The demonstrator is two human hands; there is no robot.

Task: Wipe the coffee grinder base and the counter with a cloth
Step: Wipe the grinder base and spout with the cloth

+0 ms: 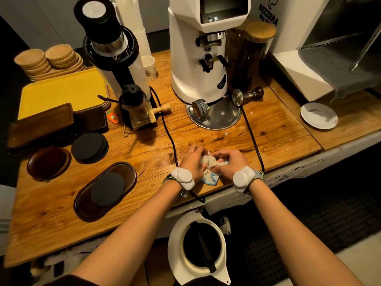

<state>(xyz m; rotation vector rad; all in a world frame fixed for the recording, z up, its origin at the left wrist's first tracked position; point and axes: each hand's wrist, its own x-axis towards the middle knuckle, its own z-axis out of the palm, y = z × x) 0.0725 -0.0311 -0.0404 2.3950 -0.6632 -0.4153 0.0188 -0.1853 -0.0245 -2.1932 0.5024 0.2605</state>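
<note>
A white coffee grinder [198, 58] stands at the back of the wooden counter [144, 153] on a round metal base [222, 118]. A distributor tool [199, 108] and a tamper [246, 96] rest on the base's edges. Near the counter's front edge lies a crumpled white cloth with blue trim [211, 169]. My left hand [192, 162] and my right hand [231, 164] both grip the cloth, bunching it between them on the counter. Each wrist carries a white band device.
Two black cables [169, 133] run across the counter beside my hands. A black grinder [115, 48], yellow tray [61, 93], wooden trays and dark coasters [89, 147] fill the left. A white saucer [318, 115] sits right. A white knock bin [200, 246] stands below the counter edge.
</note>
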